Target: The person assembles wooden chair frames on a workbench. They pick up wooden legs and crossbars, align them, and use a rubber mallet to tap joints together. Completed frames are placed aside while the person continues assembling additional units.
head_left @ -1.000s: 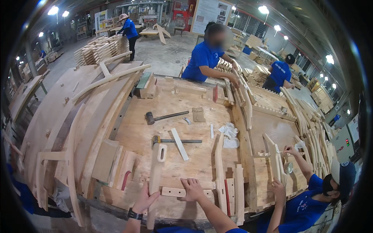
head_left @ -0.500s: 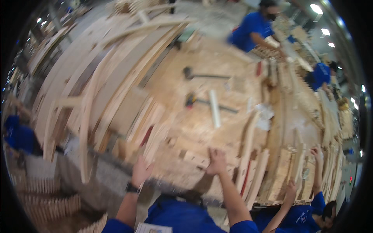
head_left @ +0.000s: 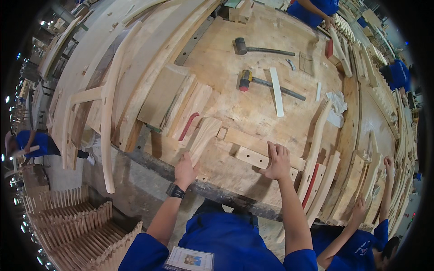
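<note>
My left hand (head_left: pixel 186 171) is closed around the near end of a curved pale wooden piece (head_left: pixel 206 133) at the bench's front edge. My right hand (head_left: pixel 277 163) spans a flat wooden rail (head_left: pixel 247 141) and a shorter block with round holes (head_left: pixel 250 156) beside it, fingers over the rail and thumb at the near side. The rail's left end lies close to the curved piece. Its right end reaches toward a long curved wooden leg (head_left: pixel 315 140). What lies under my right palm is hidden.
Two mallets, one black (head_left: pixel 264 49) and one with a yellow-and-red head (head_left: pixel 271 85), lie farther back near a pale strip (head_left: pixel 276 92). A wooden frame (head_left: pixel 106 101) leans at the left. A co-worker's hands (head_left: pixel 359 207) work at the right; slatted pieces (head_left: pixel 81 226) stand lower left.
The view has shifted and sharpened. My left hand has closed around the curved piece's end, where its fingers were spread before. My right hand stays at the rail and block.
</note>
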A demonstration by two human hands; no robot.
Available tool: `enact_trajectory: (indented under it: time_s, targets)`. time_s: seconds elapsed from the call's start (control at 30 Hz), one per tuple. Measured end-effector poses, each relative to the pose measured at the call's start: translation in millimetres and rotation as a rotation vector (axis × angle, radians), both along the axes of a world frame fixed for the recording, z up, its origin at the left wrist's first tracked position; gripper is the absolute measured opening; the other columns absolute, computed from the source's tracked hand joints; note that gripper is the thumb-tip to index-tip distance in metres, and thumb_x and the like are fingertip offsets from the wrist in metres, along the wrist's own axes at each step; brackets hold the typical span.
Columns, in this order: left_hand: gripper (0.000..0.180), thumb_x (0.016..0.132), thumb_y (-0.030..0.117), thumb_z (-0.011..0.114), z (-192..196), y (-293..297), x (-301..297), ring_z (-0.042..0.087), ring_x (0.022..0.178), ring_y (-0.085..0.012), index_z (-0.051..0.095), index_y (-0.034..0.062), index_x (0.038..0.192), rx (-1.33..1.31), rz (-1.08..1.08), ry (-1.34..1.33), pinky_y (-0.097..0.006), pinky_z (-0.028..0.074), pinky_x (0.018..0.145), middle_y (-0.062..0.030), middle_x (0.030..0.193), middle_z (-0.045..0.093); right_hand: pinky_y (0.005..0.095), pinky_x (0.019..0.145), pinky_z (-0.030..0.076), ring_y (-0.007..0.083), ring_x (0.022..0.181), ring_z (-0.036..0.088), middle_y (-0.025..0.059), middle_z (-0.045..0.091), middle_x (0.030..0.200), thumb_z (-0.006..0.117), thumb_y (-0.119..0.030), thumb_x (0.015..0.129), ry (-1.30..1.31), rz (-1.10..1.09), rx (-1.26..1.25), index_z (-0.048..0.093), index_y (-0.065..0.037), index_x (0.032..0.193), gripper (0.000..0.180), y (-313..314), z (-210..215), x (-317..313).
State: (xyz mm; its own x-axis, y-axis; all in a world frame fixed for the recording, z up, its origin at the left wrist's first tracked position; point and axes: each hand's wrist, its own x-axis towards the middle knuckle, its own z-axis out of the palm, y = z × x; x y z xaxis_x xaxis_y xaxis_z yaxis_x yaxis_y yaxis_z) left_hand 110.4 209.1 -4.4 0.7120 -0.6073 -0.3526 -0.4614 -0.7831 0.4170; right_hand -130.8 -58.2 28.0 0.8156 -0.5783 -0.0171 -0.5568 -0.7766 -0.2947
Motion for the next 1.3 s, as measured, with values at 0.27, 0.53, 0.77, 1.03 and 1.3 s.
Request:
enact_trajectory:
  time_s: [0.27, 0.53, 0.77, 1.03, 1.3]
  targets:
    - [0.061, 0.085, 0.027, 0.067, -8, -1, 3, 0.061, 0.099, -0.0460, 0.036, -0.0008, 0.130, 0.078, -0.041, 0.067, -0.051, 0.050, 0.083, -0.0289, 0.112, 0.059, 0.0469, 0.104, 0.035, 0.0314, 0.114, 0.049, 0.0122, 0.052, 0.119, 0.087, -0.050, 0.051, -0.017, -0.019, 0.039, 0.045, -0.011, 0.140, 0.106, -1, -1, -1]
    - [0.063, 0.085, 0.024, 0.068, -3, -2, -1, 0.061, 0.100, -0.0461, 0.034, 0.0014, 0.134, 0.162, -0.021, 0.095, -0.052, 0.050, 0.084, -0.0273, 0.116, 0.059, 0.0481, 0.106, 0.034, 0.0319, 0.115, 0.049, 0.0130, 0.052, 0.120, 0.087, -0.049, 0.051, -0.040, -0.022, 0.055, 0.043, -0.012, 0.141, 0.107, -5, -7, -7]
    - [0.066, 0.082, 0.022, 0.070, -1, 3, -6, 0.061, 0.103, -0.0453, 0.036, 0.0001, 0.134, 0.096, -0.059, -0.037, -0.051, 0.050, 0.086, -0.0257, 0.116, 0.061, 0.0486, 0.106, 0.034, 0.0329, 0.116, 0.048, 0.0151, 0.052, 0.120, 0.085, -0.054, 0.052, -0.030, -0.010, 0.060, 0.045, -0.010, 0.140, 0.107, -5, -7, -9]
    - [0.064, 0.076, 0.043, 0.077, 6, 3, -20, 0.064, 0.101, -0.0449, 0.057, -0.0020, 0.116, 0.194, 0.182, -0.133, -0.049, 0.051, 0.087, -0.0263, 0.104, 0.068, 0.0488, 0.108, 0.033, 0.0341, 0.119, 0.047, 0.0166, 0.051, 0.123, 0.084, -0.054, 0.055, -0.002, -0.014, 0.113, 0.041, -0.009, 0.144, 0.108, -8, -3, -18]
    - [0.048, 0.074, 0.031, 0.084, 17, 11, -10, 0.071, 0.082, -0.0248, 0.065, -0.0037, 0.101, -0.040, 0.167, 0.314, -0.037, 0.055, 0.071, -0.0148, 0.089, 0.072, 0.0467, 0.111, 0.030, 0.0344, 0.122, 0.045, 0.0180, 0.050, 0.126, 0.083, -0.054, 0.057, 0.048, 0.021, 0.145, 0.037, -0.008, 0.147, 0.110, -15, 0, -25]
